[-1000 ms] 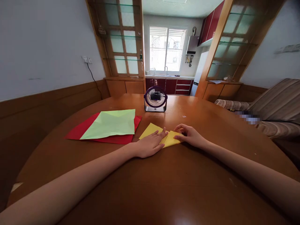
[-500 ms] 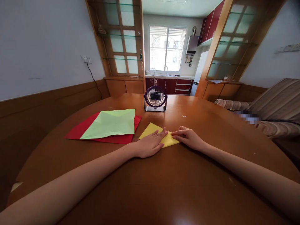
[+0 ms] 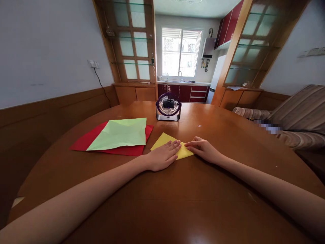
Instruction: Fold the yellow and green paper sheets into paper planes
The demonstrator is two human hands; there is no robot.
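Note:
A folded sheet of yellow paper (image 3: 185, 154) lies on the wooden table between my hands. My left hand (image 3: 164, 156) rests flat across its middle, fingers stretched out, and covers part of it. At the paper's right side, my right hand (image 3: 204, 149) is closed in a pinch, thumb and fingertips on the edge near the fold. To the left lies a light green sheet of paper (image 3: 122, 134) on top of red paper (image 3: 98, 137), both creased.
A small purple desk fan (image 3: 168, 106) stands on the table (image 3: 193, 196) beyond the yellow paper. Striped seating (image 3: 299, 115) is at the right, and a wall with a socket (image 3: 93, 64) and cord is at the left.
The fingers of my left hand have come closer together and lie flatter on the yellow paper. My right hand has hardly moved.

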